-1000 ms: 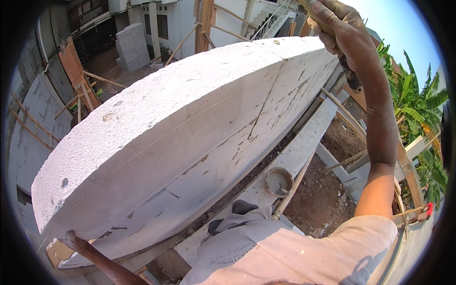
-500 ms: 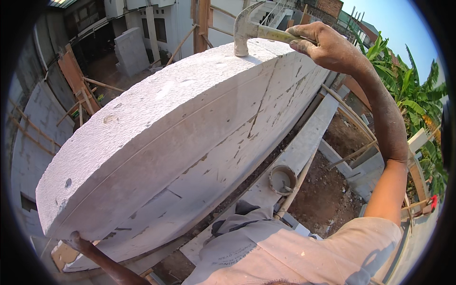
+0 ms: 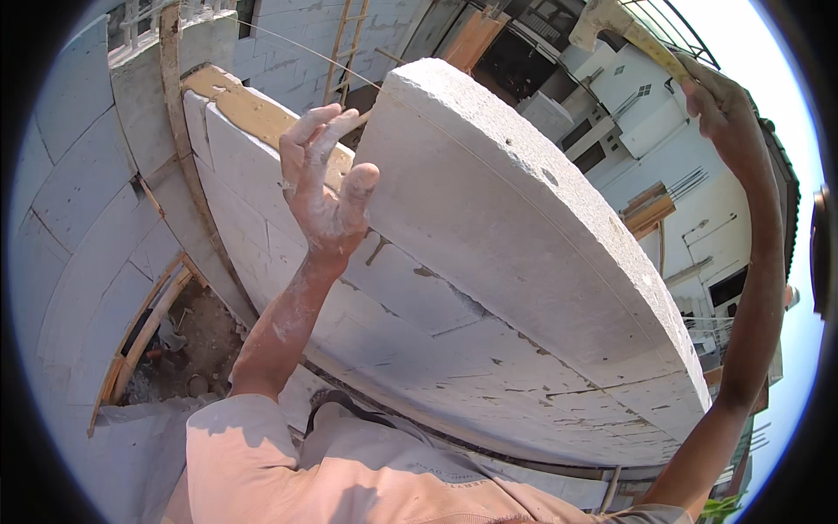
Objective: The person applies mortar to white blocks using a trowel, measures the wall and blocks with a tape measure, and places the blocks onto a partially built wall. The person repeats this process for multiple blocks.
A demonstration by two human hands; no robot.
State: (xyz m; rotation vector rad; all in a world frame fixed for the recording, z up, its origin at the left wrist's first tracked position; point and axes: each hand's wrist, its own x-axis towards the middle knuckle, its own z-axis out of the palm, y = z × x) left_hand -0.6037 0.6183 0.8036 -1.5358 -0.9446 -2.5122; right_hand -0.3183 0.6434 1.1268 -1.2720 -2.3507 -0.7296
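A hammer (image 3: 644,39) is gripped by its handle in my right hand (image 3: 721,100), raised at the upper right and apart from the wall. My left hand (image 3: 327,196), dusted white, is held up with its fingers spread near the end of the large pale concrete block (image 3: 489,175) on top of the wall. Whether a fingertip touches the block I cannot tell. Beside that end, wet tan mortar (image 3: 253,113) lies along the top of the lower block course (image 3: 236,175).
A thin string (image 3: 305,51) runs to the block's upper corner. An upright wooden post (image 3: 175,113) and a bamboo ladder (image 3: 345,48) stand at the left. Down low, a timber-edged opening (image 3: 131,336) shows dirt ground. White buildings (image 3: 642,131) rise beyond the wall.
The view has swung left toward the block's end. The hammer has come up off the block's top face. My left hand has left the block's lower end corner and opened.
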